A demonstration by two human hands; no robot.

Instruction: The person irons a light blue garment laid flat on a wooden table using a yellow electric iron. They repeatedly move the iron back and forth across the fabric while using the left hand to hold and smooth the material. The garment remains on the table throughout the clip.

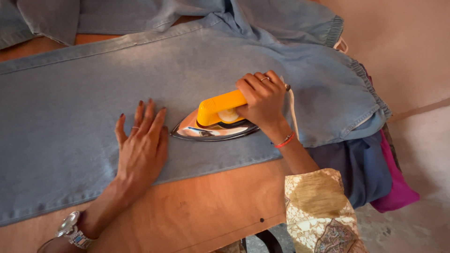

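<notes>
A pale blue denim garment [84, 98] lies spread flat across a wooden table [211, 206]. On it rests a shiny metal iron [213, 124] with a yellow handle, its tip pointing left. My right hand [262, 100] is closed around that handle; a red thread band circles the wrist. My left hand [140, 145] lies flat on the denim just left of the iron's tip, fingers spread, a silver watch on the wrist. The iron's cord is hidden behind my right hand.
More blue denim [47, 18] is bunched at the table's far edge. At the right end hang a dark blue cloth [365, 173] and a magenta cloth [398, 187]. A pale wall and floor [417, 140] lie beyond the table's right end.
</notes>
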